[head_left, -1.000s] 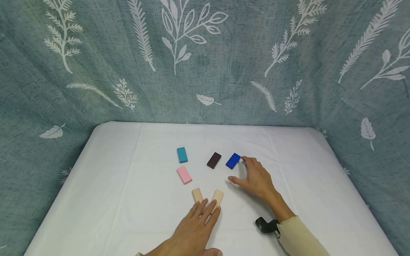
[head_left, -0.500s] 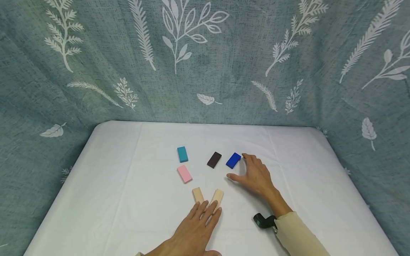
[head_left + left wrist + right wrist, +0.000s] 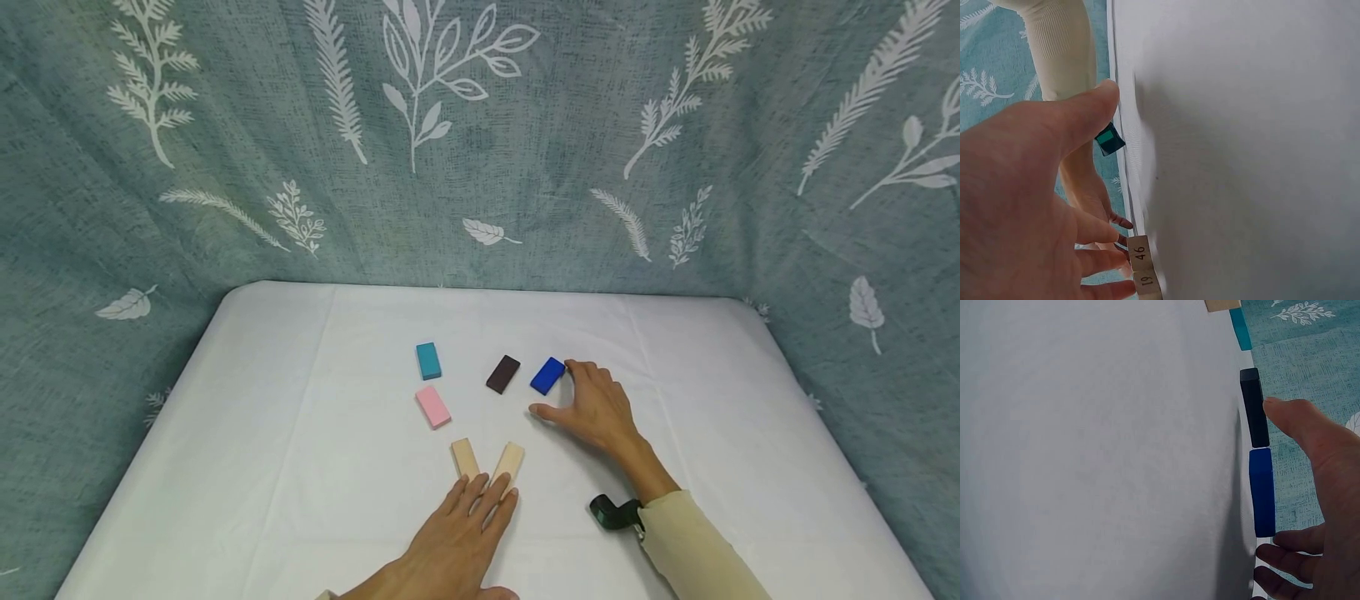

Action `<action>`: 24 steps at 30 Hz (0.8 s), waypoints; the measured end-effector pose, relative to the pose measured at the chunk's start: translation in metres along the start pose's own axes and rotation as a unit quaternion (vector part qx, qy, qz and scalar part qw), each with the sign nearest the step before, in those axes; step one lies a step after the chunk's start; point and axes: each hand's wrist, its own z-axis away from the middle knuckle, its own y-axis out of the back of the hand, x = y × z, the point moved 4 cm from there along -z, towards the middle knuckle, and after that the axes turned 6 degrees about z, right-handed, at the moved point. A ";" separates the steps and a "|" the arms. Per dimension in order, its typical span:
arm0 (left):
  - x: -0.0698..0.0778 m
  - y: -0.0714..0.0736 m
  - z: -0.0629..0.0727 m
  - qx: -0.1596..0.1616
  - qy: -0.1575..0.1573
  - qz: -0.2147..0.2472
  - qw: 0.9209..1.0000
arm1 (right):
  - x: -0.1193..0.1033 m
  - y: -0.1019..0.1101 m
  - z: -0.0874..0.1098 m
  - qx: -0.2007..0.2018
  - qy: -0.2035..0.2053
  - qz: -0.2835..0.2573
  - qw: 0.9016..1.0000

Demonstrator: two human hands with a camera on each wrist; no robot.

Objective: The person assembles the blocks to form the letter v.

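Shift: the right grip (image 3: pixel 592 410) and its forearm edge slightly forward from a second ago; the left grip (image 3: pixel 463 537) stays put.
Right grip: thumb and fingers apart.
Blue block (image 3: pixel 547 377): on the white surface (image 3: pixel 360 500), at the mouth of that gap, beside a fingertip; contact unclear.
Left grip: fingers spread, tips at the near ends of two wooden blocks (image 3: pixel 464 457).
Dark block (image 3: pixel 503 374): left of blue.

On the white-covered table (image 3: pixel 225 467) lie four coloured blocks (image 3: pixel 547 377) (plus two pale wooden blocks (image 3: pixel 465 457)).
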 end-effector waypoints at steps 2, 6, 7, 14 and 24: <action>0.000 0.000 0.000 0.002 -0.001 -0.003 1.000 | 0.000 0.000 0.000 0.000 0.002 0.003 1.000; 0.001 -0.001 0.001 0.010 -0.005 -0.012 1.000 | 0.000 -0.001 0.000 -0.001 0.003 0.007 1.000; 0.001 -0.001 0.001 0.013 -0.007 -0.013 1.000 | 0.000 -0.001 -0.001 -0.002 0.002 0.008 1.000; 0.002 -0.002 0.001 0.022 -0.011 -0.017 1.000 | 0.000 -0.001 -0.002 -0.003 0.001 0.009 1.000; 0.001 -0.003 0.000 -0.007 -0.001 -0.036 0.999 | 0.000 -0.001 -0.004 -0.012 -0.005 0.017 1.000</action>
